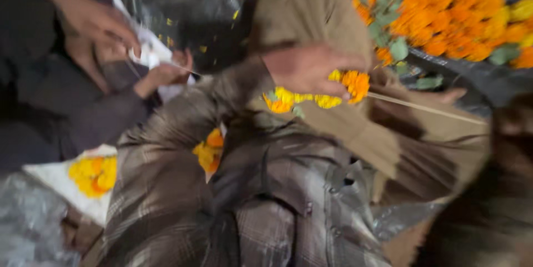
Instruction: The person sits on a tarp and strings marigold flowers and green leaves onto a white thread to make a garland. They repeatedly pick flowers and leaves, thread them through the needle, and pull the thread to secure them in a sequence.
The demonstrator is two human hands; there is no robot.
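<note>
A left hand [308, 70] closes its fingers [338, 90] on strung marigolds [316, 96] along a thin needle [425, 108]; the right hand is hidden.

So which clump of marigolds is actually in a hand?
The short yellow-and-orange string of marigolds at centre, under the fingers of the plaid-sleeved hand. The big heap top right and the small pile lower left lie untouched.

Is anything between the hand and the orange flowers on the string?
No. The hand already touches the strung flowers, fingers over them. Nothing visible lies between them. The picture is blurred, so the grip itself is unclear.
</note>
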